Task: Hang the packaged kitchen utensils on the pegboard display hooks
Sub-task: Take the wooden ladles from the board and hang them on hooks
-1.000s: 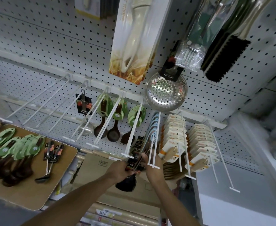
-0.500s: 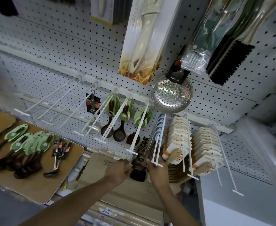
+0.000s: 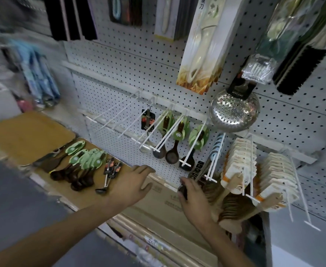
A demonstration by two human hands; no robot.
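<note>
Left hand (image 3: 134,186) now off black-carded utensil (image 3: 195,173), fingers spread and relaxed, reaching toward cardboard tray (image 3: 29,132). Right hand (image 3: 192,197) keeps grip on utensil's dark lower end; its card sits on white hook (image 3: 213,160) at pegboard (image 3: 119,60) lower row. Green-carded wooden spoons (image 3: 85,160) lie near tray's right edge.

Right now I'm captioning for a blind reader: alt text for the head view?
The right hand grips a dark utensil below a pegboard hook; the left hand reaches open toward packaged spoons on a board.
</note>
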